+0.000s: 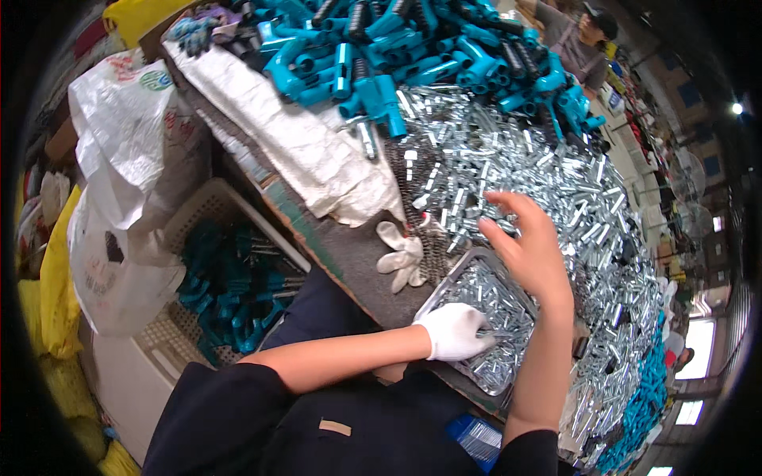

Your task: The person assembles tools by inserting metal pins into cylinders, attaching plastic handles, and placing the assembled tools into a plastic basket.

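Observation:
My left hand (454,330), in a white glove, rests on the near edge of a shallow metal tray (444,283) full of small shiny metal pieces, with its fingers closed on one thin metal piece (494,334). My right hand (530,248) is bare and hovers with fingers spread over the far edge of the tray, at the rim of a big heap of shiny metal tubes (556,182). It holds nothing that I can see.
A pile of blue plastic handles (413,55) lies at the back of the table. A spare white glove (401,255) lies left of the tray. A white basket (206,208) of blue parts stands on the left, by plastic bags (127,166). Another person (583,40) works at far right.

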### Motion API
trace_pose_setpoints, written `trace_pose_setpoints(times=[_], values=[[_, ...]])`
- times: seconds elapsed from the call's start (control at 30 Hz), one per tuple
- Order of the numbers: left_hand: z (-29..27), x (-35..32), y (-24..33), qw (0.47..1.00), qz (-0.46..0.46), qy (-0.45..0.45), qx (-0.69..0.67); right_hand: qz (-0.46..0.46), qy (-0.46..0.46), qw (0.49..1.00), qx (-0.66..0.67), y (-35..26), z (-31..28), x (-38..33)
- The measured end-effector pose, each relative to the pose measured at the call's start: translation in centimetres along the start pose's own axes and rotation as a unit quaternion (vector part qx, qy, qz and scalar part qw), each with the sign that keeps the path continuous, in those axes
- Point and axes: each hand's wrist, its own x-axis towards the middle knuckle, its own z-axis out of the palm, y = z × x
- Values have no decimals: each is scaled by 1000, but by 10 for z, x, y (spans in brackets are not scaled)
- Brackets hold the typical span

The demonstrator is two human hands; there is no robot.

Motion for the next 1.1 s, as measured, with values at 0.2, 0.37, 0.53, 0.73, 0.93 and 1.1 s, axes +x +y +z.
trace_pose_setpoints(times=[0.2,0.37,0.53,0.73,0.93,1.1], values=[[28,19,-30,992,112,-17,62,-39,9,985,-167,-7,106,134],[30,-7,-27,905,309,293,2,87,49,984,-150,-8,155,166],[60,28,-49,958,249,137,49,31,134,986,-97,4,132,154],[8,7,-11,1000,-5,-1,28,-53,179,971,146,-23,17,40],[-5,5,-2,999,-22,-28,26,136,325,834,425,19,-30,-176],[-8,0,26,993,-14,-106,-60,329,481,681,444,43,15,-315]])
